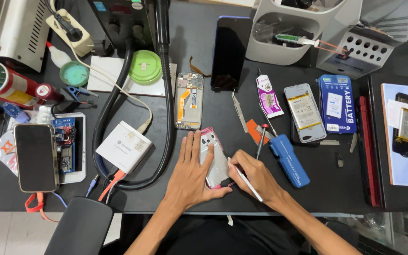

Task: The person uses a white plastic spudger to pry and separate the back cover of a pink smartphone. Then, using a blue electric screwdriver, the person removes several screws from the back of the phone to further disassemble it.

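My left hand [190, 172] lies flat on an opened phone with a pink frame [215, 160], pressing it to the black mat near the table's front edge. My right hand [256, 177] holds a thin white pen-like tool [247, 181] whose tip touches the phone's right side. Just beyond the phone lie a bare phone frame with an orange flex cable [188, 100], a dark phone screen [231, 53], metal tweezers [239, 111] and a red-topped screwdriver [261, 140].
A blue tool case [288, 160], a phone battery [304, 112], a blue battery box [336, 104] and a glue tube [268, 96] lie to the right. Thick black hoses [166, 94], a white charger box [123, 146] and a phone on a tray [36, 157] are left.
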